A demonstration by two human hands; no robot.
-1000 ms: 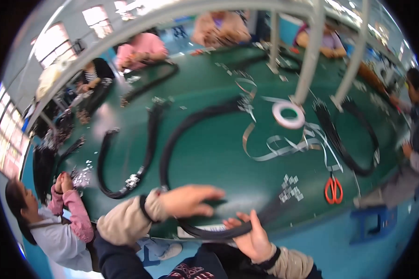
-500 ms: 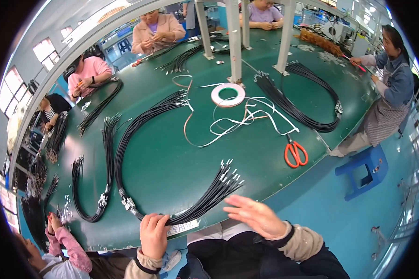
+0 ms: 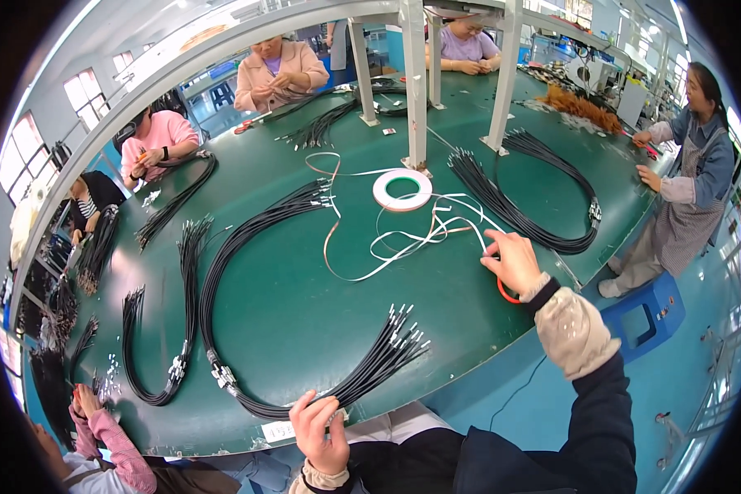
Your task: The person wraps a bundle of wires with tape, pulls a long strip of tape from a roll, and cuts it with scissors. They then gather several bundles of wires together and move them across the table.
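Now | left hand (image 3: 319,430) clamped on black cable bundle (image 3: 379,362) | right hand (image 3: 514,262) curled over orange scissors (image 3: 506,292)

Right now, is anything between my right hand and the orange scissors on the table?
Nothing visible is. The right hand already lies over the orange scissors, with one handle loop showing below the palm. The loose white tape strip lies just to its left, not in between.

Cable-assembly workshop: wire bundles (image 3: 247,272), workers.

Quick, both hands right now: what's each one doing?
Left hand: closed on the black cable bundle at the table edge.
Right hand: over the orange scissors; grip cannot be told.
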